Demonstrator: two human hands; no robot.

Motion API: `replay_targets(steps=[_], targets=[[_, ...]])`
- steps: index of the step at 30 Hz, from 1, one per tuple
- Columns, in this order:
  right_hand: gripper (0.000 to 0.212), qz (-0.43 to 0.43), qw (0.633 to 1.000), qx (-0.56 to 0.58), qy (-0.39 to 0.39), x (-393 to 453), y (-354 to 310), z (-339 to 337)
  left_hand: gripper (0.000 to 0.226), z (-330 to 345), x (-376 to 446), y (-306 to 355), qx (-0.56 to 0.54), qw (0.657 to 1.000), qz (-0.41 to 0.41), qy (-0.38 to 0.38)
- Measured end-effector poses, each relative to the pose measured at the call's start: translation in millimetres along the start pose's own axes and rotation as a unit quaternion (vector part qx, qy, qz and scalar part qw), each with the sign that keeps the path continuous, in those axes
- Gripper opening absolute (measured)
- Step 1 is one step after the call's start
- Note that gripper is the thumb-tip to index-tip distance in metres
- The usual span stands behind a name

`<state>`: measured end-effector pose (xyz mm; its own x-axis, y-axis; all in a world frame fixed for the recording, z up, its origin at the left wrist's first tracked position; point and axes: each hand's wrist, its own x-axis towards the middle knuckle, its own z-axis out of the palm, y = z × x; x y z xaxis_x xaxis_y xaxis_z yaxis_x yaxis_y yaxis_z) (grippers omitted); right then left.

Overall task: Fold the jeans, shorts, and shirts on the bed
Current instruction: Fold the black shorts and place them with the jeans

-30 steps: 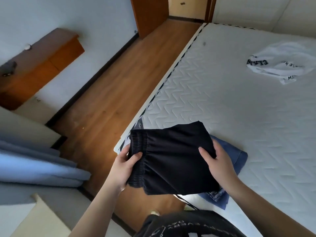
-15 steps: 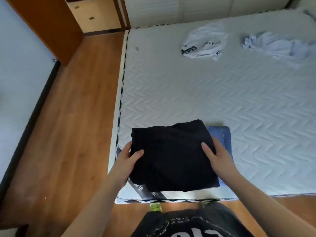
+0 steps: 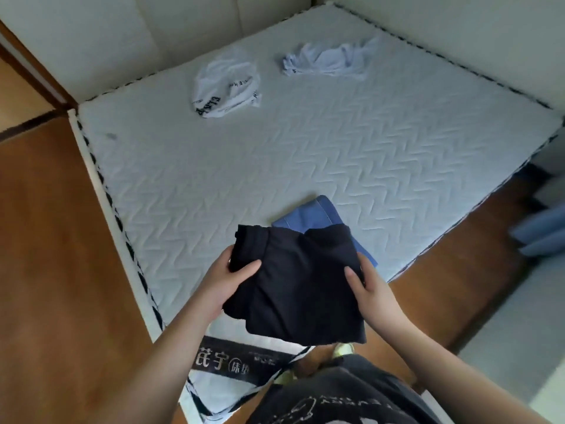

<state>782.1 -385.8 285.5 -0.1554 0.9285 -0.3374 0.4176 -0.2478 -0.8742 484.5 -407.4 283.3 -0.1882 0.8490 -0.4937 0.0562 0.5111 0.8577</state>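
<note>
Black folded shorts (image 3: pixel 298 286) sit gripped at both sides, left hand (image 3: pixel 227 278) thumb on top, right hand (image 3: pixel 371 289) likewise, above the bed (image 3: pixel 244 166) corner, over folded blue jeans (image 3: pixel 318 214); 2 crumpled white shirts (image 3: pixel 227 84) lie farther back.

Bare forearms, dark grey T-shirt (image 3: pixel 336 396) with pale printed lettering, yellow-green shoes (image 3: pixel 343 349) below

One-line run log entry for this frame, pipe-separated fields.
stage: stacking | hands: left hand and right hand grip folded black shorts | below: folded jeans on bed | pending: two white shirts crumpled
</note>
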Motion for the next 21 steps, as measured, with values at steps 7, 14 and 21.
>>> replay_targets(steps=[7,14,21], targets=[[0.036,0.041,0.996,0.045,0.067,-6.3,33.5,-33.5,0.05,56.0,46.3,25.7,0.111,0.989,0.026,-0.094],[0.051,0.097,0.99,0.083,0.067,16.5,67.3,-54.5,0.076,94.9,81.5,41.5,0.164,0.976,0.031,-0.142],[0.04,0.173,0.979,0.098,0.052,49.5,112.2,-33.0,0.066,94.9,135.2,36.7,0.268,0.952,0.02,-0.149]])
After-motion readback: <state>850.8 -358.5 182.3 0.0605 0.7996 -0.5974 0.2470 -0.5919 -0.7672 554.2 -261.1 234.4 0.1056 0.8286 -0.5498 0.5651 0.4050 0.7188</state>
